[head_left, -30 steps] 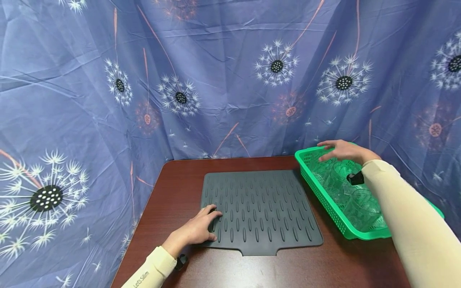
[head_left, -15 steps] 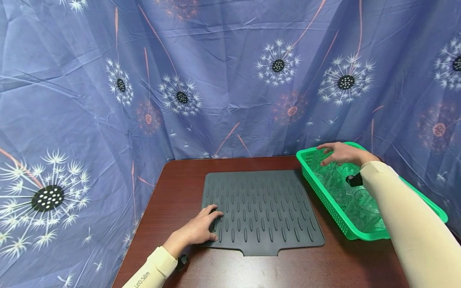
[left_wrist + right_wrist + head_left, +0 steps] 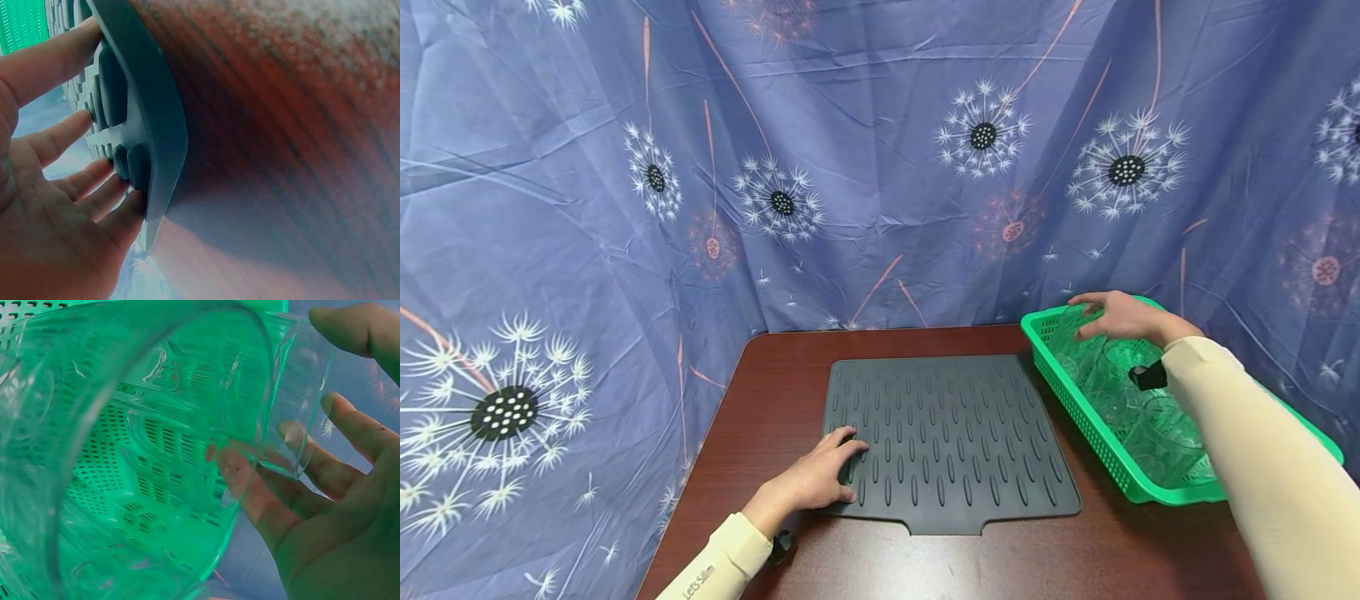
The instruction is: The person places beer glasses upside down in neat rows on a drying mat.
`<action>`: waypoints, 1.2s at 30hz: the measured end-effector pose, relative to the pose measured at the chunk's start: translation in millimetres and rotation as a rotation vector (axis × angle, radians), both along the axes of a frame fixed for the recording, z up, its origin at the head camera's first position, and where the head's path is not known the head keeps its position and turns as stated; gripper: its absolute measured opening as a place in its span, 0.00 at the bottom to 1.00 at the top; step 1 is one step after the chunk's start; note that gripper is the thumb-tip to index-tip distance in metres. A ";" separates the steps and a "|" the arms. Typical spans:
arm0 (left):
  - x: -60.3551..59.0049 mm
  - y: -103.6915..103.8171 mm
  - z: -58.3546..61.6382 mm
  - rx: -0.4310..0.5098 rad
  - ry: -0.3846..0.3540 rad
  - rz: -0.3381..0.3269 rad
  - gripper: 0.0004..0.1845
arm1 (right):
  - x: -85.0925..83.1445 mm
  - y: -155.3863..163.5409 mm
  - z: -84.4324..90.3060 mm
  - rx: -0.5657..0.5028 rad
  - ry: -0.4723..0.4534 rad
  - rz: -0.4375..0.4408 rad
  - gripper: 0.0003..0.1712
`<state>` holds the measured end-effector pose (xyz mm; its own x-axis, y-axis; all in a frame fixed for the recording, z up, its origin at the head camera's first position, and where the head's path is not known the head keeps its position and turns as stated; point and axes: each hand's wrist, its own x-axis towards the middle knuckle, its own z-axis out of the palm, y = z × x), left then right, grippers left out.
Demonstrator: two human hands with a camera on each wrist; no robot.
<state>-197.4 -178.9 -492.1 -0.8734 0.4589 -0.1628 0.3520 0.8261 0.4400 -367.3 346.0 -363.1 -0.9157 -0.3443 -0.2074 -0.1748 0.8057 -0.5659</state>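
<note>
In the head view my left hand (image 3: 817,475) rests on the near left corner of a dark grey ribbed mat (image 3: 951,442). Its fingers are spread, and in the left wrist view the fingertips touch the ribs beside the mat's rim (image 3: 140,81). At the far end of a green plastic basket (image 3: 1086,425), my right hand (image 3: 1123,318) holds a clear drinking glass (image 3: 290,394), thumb on one side and fingers on the other. Other clear glasses (image 3: 1165,442) lie in the basket below, and a large round rim (image 3: 87,431) fills the foreground of the right wrist view.
The mat and basket share a dark red-brown wooden table (image 3: 775,392). A blue curtain (image 3: 865,167) with dandelion prints hangs behind and to the sides. My right sleeve (image 3: 1262,467) passes over the basket's right side.
The whole head view has shifted slightly to the right. My right hand dipped a little toward the glasses, then rose slightly. The left hand keeps its place on the mat.
</note>
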 end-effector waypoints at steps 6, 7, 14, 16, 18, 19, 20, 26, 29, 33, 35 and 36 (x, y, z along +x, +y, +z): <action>-0.2 -1.2 -1.6 0.002 0.012 -0.007 0.38 | 3.4 -2.6 11.2 0.008 0.021 -0.005 0.44; -0.2 -1.3 -1.5 0.002 0.015 -0.009 0.38 | 3.9 -3.4 13.3 0.017 0.028 -0.002 0.44; -0.2 -0.9 -1.1 0.000 0.012 -0.009 0.38 | 4.7 -10.0 28.3 0.066 0.107 0.008 0.44; -0.2 -0.7 -0.8 -0.002 0.010 -0.007 0.38 | 5.1 -11.2 32.3 0.074 0.135 0.010 0.44; -0.1 -0.3 -0.3 -0.005 0.003 -0.001 0.38 | 5.8 -11.6 35.5 0.076 0.151 0.013 0.43; 0.0 -0.2 0.0 -0.003 0.002 0.000 0.38 | 6.4 -11.7 37.0 0.075 0.154 0.015 0.43; 0.1 -0.2 -0.2 0.000 0.002 0.001 0.38 | 7.4 -12.2 38.6 0.073 0.159 0.017 0.43; 1.4 0.6 1.4 0.008 0.003 -0.001 0.39 | 15.7 -16.9 50.4 0.076 0.190 0.001 0.42; 1.4 0.5 1.9 0.012 -0.002 -0.002 0.39 | 19.3 -18.4 55.8 0.086 0.213 0.004 0.42; 2.0 0.0 1.9 0.014 -0.005 -0.003 0.39 | 22.4 -19.6 62.0 0.093 0.240 0.019 0.42; 2.5 0.0 2.1 0.016 -0.004 -0.004 0.38 | 25.0 -21.5 65.8 0.087 0.248 0.024 0.41; 2.6 0.1 2.2 0.015 0.000 -0.006 0.38 | 26.4 -22.3 67.9 0.085 0.250 0.026 0.41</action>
